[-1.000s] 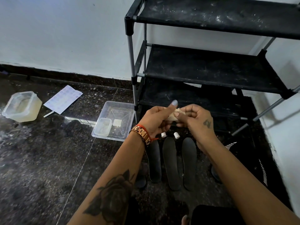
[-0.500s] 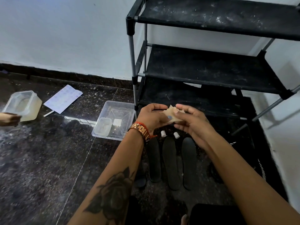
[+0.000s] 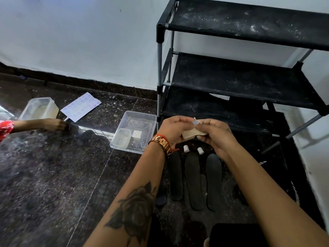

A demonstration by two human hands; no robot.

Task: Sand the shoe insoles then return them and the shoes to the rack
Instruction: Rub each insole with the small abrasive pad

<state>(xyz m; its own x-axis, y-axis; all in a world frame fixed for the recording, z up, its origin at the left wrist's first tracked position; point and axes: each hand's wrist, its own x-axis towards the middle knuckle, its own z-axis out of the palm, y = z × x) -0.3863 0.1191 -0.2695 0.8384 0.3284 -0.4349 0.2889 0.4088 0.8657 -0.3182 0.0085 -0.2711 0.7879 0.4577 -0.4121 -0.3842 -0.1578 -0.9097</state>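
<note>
Sandpaper (image 3: pixel 193 134), a small tan piece, sits between both hands in front of the rack's (image 3: pixel 249 82) lowest shelf. Left hand (image 3: pixel 173 130) curls its fingers round the piece's left end, and right hand (image 3: pixel 216 134) pinches the right end, with a thumb tip on the upper edge. A gold watch (image 3: pixel 162 142) and an orange thread circle the left wrist.

Three black insoles (image 3: pixel 194 179) lie side by side on the dark floor (image 3: pixel 53 184), nearer the person than the rack, toes pointing at it. Two small white caps (image 3: pixel 193 149) stand just past their toes, between insoles and rack. All three rack shelves are black and dusty.

Left of the rack, beside its front leg, sits a clear tray (image 3: pixel 147 122) holding a smaller tub (image 3: pixel 122 139) and a white square. Further left of the rack lie a printed sheet (image 3: pixel 81 106) and a clear box (image 3: pixel 39 107). Another person's hand (image 3: pixel 57 124), from a red sleeve, reaches along the floor just below that sheet; whether it holds something cannot be told.
</note>
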